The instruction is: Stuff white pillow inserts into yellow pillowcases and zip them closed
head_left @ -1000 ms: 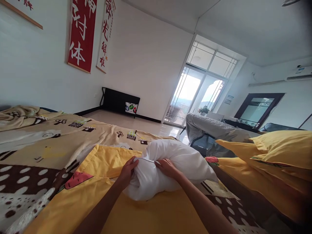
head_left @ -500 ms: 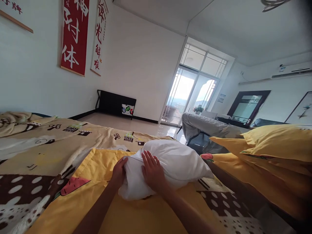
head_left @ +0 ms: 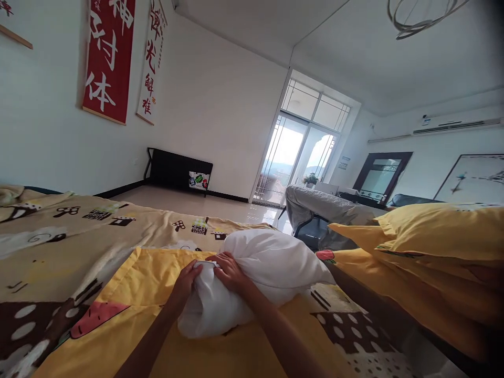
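Note:
A white pillow (head_left: 275, 257) lies bunched in front of me, its near left end folded over. My left hand (head_left: 187, 278) is closed on the edge of that end, thumb on top. Close beside it, my right hand (head_left: 229, 271) grips the same edge from the right, fingers bent over the cloth. Under the pillow spreads a yellow pillowcase (head_left: 157, 273) with a red watermelon print, flat on the bed. The fingertips of both hands are partly hidden in the white fabric.
A beige and brown patterned blanket (head_left: 149, 220) covers the bed. Yellow bedding (head_left: 441, 231) is piled on the right. Beyond stand a table under a grey cover (head_left: 326, 202), a black panel (head_left: 173, 170) by the wall and a glass door (head_left: 283, 142).
My right hand has slid left from the pillow's top to its folded edge, and its fingers have closed there. The left hand keeps its hold. The view has shifted slightly right.

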A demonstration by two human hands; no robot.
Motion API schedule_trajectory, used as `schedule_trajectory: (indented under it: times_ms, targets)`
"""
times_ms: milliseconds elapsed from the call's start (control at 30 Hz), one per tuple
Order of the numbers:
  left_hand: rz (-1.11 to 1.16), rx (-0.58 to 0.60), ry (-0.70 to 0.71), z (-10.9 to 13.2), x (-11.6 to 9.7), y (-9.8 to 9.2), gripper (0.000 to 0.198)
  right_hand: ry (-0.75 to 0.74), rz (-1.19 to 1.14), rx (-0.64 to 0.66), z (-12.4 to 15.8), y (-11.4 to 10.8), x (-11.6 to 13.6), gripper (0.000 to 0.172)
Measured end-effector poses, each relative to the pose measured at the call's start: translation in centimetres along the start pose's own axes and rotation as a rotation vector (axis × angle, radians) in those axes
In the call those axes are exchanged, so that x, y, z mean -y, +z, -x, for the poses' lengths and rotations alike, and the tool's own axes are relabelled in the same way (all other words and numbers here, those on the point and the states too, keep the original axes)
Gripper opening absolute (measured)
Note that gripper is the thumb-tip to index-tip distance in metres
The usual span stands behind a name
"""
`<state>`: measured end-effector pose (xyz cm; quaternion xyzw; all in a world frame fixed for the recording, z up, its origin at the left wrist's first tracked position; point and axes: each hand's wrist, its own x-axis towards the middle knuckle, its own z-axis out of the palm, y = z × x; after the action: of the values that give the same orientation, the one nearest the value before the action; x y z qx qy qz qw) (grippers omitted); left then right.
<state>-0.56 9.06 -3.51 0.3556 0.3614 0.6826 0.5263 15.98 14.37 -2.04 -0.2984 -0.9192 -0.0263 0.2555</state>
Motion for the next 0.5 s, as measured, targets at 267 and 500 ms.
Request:
schedule_trajectory:
  times_ms: [267, 500]
  targets:
    - [-0.768, 0.140, 0.319, 1.5, -1.0, 0.3, 0.021, -0.014, 0.109, -0.114, 0.6, 0.8, -0.4, 0.021]
    - [-0.657, 0.218, 0.378, 0.9, -0.6, 0.3, 0.045, 0.117, 0.232, -0.324, 1.4, -1.2, -2.2, 0.028]
